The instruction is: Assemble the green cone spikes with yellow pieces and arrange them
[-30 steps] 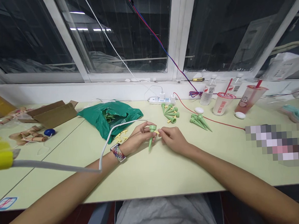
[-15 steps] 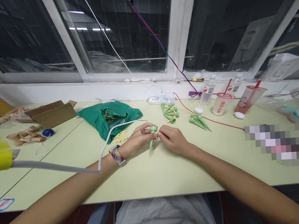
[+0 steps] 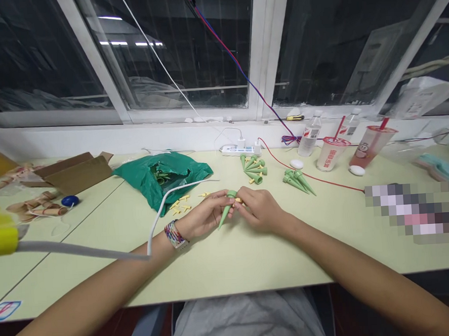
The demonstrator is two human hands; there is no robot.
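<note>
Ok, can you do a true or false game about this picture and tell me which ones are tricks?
1. The left hand holds a green spike. True.

2. The green bag is tied shut. False: it is open, and green pieces show inside.

3. The colourful wristband is on the right arm. False: it is on the left arm.

4. Some small yellow pieces lie on the table near the bag. True.

5. Both straws in the cups are blue. False: they are red.

6. A blue ball lies to the left of the bag. True.
</note>
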